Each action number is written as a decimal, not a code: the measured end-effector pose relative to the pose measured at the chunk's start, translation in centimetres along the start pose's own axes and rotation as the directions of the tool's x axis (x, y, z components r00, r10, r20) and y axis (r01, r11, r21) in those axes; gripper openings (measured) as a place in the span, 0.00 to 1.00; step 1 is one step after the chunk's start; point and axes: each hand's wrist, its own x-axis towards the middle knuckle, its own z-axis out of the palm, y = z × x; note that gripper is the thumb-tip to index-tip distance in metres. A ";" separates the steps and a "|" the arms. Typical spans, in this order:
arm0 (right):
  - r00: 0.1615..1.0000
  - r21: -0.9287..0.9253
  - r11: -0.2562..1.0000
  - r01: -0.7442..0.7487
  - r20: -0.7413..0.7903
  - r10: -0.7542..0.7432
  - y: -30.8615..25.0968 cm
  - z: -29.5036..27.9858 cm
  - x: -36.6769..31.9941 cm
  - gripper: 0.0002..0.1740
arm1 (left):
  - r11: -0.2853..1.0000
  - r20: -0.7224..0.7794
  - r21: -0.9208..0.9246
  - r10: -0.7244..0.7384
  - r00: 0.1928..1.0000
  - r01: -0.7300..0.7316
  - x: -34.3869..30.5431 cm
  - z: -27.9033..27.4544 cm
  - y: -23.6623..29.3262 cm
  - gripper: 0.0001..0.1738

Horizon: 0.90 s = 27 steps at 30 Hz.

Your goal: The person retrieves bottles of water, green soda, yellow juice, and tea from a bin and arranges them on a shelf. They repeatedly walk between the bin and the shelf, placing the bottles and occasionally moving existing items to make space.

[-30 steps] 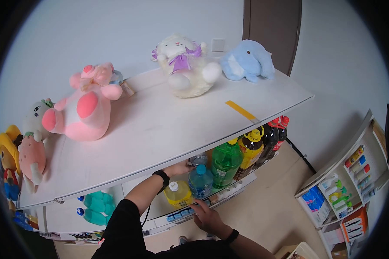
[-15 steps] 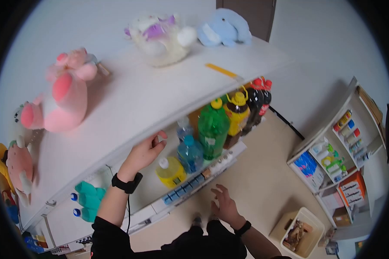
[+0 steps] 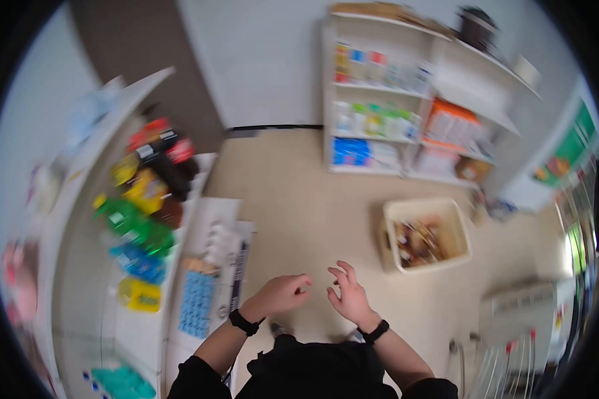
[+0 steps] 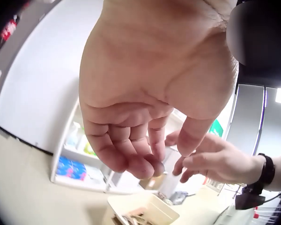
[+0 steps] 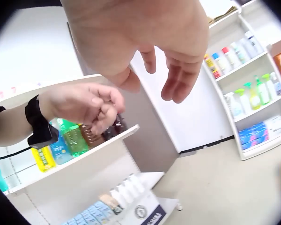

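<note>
My left hand [image 3: 277,296] hovers over the floor with its fingers loosely curled and nothing in its grasp; the left wrist view shows its bare palm. Beside it, a short gap to the right, my right hand [image 3: 350,297] hangs with relaxed, slightly bent fingers, also holding nothing. To the left stands the white shelf with a yellow-labelled bottle [image 3: 140,294], a blue bottle [image 3: 138,262], a green bottle [image 3: 130,221] and dark cola bottles [image 3: 163,169] in a row. Below them, a lower shelf carries blue cartons [image 3: 196,304] and white bottles [image 3: 218,245].
A cream bin [image 3: 462,246] with brownish packets inside stands on the floor ahead to the right. Behind it is a white shelf unit [image 3: 328,126] with spray bottles and cans. A metal trolley [image 3: 512,366] is at the lower right. Teal bottles [image 3: 123,384] lie at the lower left.
The left hand has withdrawn from among the shelf bottles and come close to the right hand. The view has swung right, away from the plush toys toward the floor, bin and far shelf unit.
</note>
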 end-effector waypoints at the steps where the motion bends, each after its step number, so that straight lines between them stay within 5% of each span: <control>1: 0.998 -0.051 0.998 -0.028 -0.065 0.024 2.7 -2.3 -1.8 0.29 | 0.997 0.086 -0.077 -0.012 0.996 0.019 2.7 3.1 0.6 0.14; 7: 0.869 -0.101 0.880 -0.464 -0.244 0.430 15.2 -14.9 -11.1 0.30 | 0.979 0.281 -0.201 0.021 0.960 0.037 15.4 17.1 4.2 0.14; 19: 0.718 -0.107 0.712 -0.693 -0.189 0.670 38.3 -27.0 -11.0 0.31 | 0.949 0.345 -0.251 -0.097 0.934 0.191 38.7 30.6 2.1 0.12; 24: 0.675 -0.235 0.642 -0.730 -0.099 0.731 51.4 -30.6 -8.2 0.30 | 0.962 0.369 -0.028 -0.243 0.897 0.273 48.5 38.1 -1.4 0.14; 27: 0.610 -0.124 0.609 -0.783 0.037 0.792 58.4 -31.6 -5.0 0.29 | 0.953 0.367 0.031 -0.291 0.884 0.301 53.0 40.4 -2.2 0.15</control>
